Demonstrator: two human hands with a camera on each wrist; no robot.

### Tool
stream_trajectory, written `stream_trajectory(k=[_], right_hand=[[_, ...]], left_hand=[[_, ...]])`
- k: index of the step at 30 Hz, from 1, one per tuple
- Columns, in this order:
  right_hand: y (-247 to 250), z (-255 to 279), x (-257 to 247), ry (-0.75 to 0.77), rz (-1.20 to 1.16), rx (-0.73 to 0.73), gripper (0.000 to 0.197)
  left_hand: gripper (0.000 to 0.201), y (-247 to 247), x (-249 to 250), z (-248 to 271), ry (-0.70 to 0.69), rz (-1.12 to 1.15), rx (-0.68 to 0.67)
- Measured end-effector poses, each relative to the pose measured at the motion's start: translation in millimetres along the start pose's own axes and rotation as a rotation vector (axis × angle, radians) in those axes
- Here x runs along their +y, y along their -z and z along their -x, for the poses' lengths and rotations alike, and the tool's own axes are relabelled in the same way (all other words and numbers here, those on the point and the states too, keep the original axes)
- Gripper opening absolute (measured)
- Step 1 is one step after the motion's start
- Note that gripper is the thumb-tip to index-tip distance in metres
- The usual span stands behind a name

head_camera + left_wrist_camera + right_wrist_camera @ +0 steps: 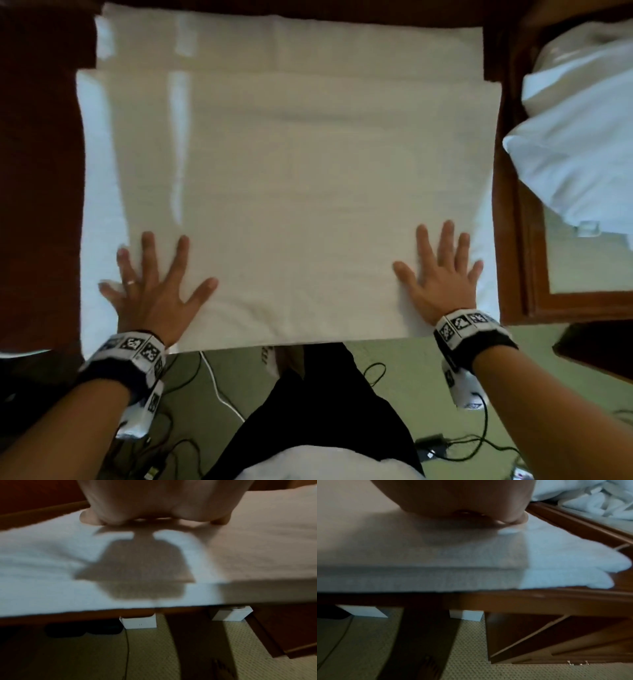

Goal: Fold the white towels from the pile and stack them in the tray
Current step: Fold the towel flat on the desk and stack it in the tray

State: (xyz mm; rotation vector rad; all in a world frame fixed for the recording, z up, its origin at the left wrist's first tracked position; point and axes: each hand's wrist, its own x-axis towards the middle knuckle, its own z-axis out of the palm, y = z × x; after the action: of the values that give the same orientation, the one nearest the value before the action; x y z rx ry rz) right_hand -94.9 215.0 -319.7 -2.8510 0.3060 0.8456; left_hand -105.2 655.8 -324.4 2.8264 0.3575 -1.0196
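Note:
A large white towel [291,192] lies folded flat on the dark wooden table, its near edge along the table's front. My left hand [154,281] presses flat on its near left part, fingers spread. My right hand [442,270] presses flat on its near right part, fingers spread too. Both hands hold nothing. A second white towel layer [274,41] shows behind, at the far edge. In the left wrist view the towel [51,568] spreads under the left hand [154,504]. The right wrist view shows the towel's layered near edge [453,574] beneath the right hand [462,500].
A pile of rumpled white towels [579,137] lies to the right on a glass-topped wooden table [527,240]. Cables [219,394] and a power adapter [431,442] lie on the green carpet below. White boxes [139,622] stand under the table.

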Motion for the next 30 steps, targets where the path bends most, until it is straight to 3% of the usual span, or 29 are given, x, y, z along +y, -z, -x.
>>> stream_trajectory(k=[4, 7, 9, 13, 16, 19, 22, 26, 30], right_hand=[[4, -30, 2, 0.026, 0.009, 0.033, 0.079], [16, -41, -3, 0.034, -0.008, 0.078, 0.079], [6, -18, 5, -0.005, -0.001, 0.159, 0.078], [-30, 41, 38, -0.073, -0.03, 0.107, 0.072], [-35, 49, 40, -0.062, -0.147, 0.17, 0.077], [-43, 61, 21, 0.176, -0.074, 0.233, 0.093], [-65, 70, 14, 0.337, 0.213, 0.114, 0.107], [-80, 74, 18, 0.293, 0.181, 0.198, 0.095], [-70, 93, 37, 0.305, 0.111, 0.26, 0.078]], left_hand=[[0.087, 10, 3, -31, 0.019, -0.028, 0.024], [0.087, 21, 3, -39, -0.079, 0.051, 0.169], [0.084, 5, -11, -17, -0.138, 0.083, 0.259], [0.085, -51, -59, 39, -0.15, -0.06, 0.174], [0.087, -57, -67, 42, -0.218, -0.104, 0.219], [0.101, -60, -57, 42, -0.361, -0.138, 0.302], [0.114, -66, -46, 40, -0.43, -0.239, 0.305], [0.093, -62, -42, 50, -0.446, -0.25, 0.348], [0.061, -62, -54, 71, -0.585, -0.239, 0.437]])
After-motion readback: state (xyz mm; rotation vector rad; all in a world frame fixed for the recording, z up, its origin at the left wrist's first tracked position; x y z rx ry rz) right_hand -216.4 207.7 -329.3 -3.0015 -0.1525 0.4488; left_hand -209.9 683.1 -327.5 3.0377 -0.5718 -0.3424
